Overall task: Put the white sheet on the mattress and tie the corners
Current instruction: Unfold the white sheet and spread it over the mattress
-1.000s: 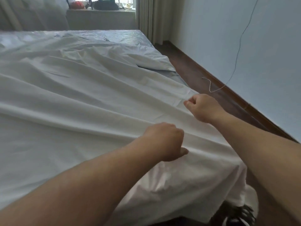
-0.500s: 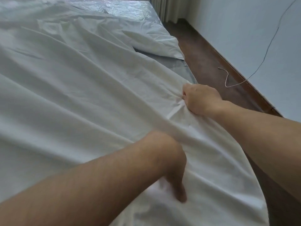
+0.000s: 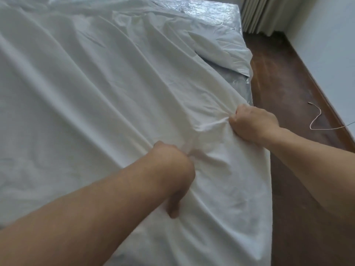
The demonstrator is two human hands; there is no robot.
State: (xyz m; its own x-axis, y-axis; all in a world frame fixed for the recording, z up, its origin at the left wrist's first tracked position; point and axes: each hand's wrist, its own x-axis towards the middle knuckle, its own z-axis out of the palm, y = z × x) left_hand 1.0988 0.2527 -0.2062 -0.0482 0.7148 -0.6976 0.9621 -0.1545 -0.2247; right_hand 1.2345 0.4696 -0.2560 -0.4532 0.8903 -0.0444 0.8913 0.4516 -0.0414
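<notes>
The white sheet (image 3: 96,104) lies spread over the mattress (image 3: 215,12), creased in long diagonal folds, with its near right corner draped over the bed edge toward the floor (image 3: 284,89). The mattress is wrapped in clear plastic, exposed at the far end and in a strip along the right side. The right hand (image 3: 253,124) grips a bunched fold of sheet at the right edge, fingers curled tight around the cloth. The left hand (image 3: 178,175) has its fingers curled into a gather of sheet nearer the corner, thumb pointing down. A folded-back flap of sheet (image 3: 221,47) lies on the far right side. Surroundings: dark wood floor, a thin cable (image 3: 317,120) lying near the wall (image 3: 326,35), and curtains (image 3: 263,14) at the far corner.
</notes>
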